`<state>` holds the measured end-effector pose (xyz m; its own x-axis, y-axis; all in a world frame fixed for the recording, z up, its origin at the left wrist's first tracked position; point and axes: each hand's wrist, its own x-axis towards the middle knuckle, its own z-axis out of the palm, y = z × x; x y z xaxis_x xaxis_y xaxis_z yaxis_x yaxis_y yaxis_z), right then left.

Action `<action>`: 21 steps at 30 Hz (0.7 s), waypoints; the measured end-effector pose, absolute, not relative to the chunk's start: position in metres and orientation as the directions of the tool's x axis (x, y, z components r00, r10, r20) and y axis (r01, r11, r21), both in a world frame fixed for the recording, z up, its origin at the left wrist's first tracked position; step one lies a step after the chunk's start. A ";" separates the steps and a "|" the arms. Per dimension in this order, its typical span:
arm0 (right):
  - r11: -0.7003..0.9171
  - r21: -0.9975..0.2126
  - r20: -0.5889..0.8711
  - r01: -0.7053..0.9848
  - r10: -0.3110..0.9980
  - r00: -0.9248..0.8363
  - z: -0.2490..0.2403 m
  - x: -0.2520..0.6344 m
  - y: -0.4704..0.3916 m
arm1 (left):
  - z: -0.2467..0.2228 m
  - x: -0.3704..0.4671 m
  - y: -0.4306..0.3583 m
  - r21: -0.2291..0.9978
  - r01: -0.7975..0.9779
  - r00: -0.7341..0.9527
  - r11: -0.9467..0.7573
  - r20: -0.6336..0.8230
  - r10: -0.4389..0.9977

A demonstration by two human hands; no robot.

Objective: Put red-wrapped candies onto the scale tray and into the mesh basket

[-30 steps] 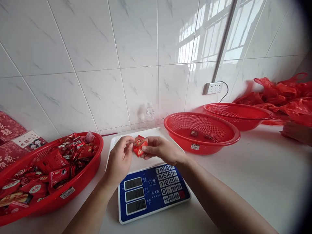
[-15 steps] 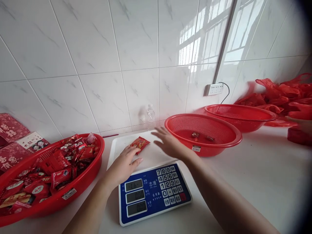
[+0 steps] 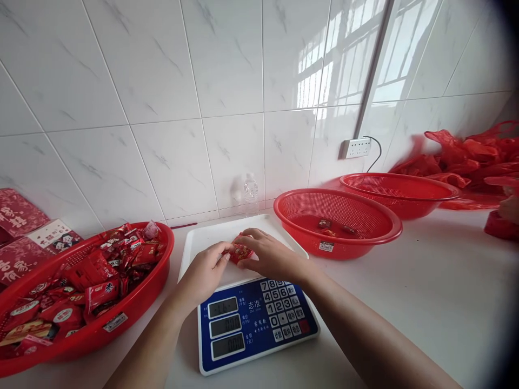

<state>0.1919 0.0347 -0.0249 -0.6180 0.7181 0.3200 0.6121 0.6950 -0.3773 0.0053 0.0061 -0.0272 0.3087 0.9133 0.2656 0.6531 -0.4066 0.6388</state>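
Observation:
A small red snack packet (image 3: pixel 242 254) is over the white pan (image 3: pixel 206 234) of the weighing scale, between my two hands. My left hand (image 3: pixel 206 273) is closed, with thumb and fingertips pinching the packet's left edge. From the other side, my right hand (image 3: pixel 270 256) curls its fingers and thumb about the packet's right part, covering some of it. Nearer to me, the scale's blue keypad panel (image 3: pixel 259 324) has three small displays. Left of the scale stands a red basket (image 3: pixel 156 283) heaped with wrapped snacks (image 3: pixel 99 275).
A red basket (image 3: pixel 365 246) with a few small packets stands right of the scale, and another red basket (image 3: pixel 430 208) is behind it. Red plastic bags (image 3: pixel 466 154) are piled far right, near another person's hand (image 3: pixel 511 208). A clear bottle (image 3: pixel 251 194) stands by the wall.
My right hand has moved from beside the right basket down and left onto the packet. The packet has shifted slightly right and turned. The other person's hand has moved toward the right edge.

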 end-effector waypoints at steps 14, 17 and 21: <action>0.634 -0.320 0.452 0.704 0.755 -0.474 -0.034 0.183 0.047 | -0.037 0.005 0.011 0.617 0.656 0.286 -0.436 0.331 0.899; 0.608 -0.472 0.465 0.639 0.787 -0.405 -0.025 0.182 0.038 | -0.036 0.005 0.013 0.587 0.696 0.199 -0.413 0.395 0.897; 0.603 -0.724 0.455 0.336 0.783 -0.425 -0.020 0.189 0.037 | -0.029 0.003 0.012 0.691 0.610 0.079 -0.388 0.434 0.897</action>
<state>0.1889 0.0371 -0.0197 -0.4248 0.7829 0.4546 0.3362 0.6026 -0.7238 0.0032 0.0120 -0.0292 0.0788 0.8973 0.4344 0.6096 -0.3881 0.6912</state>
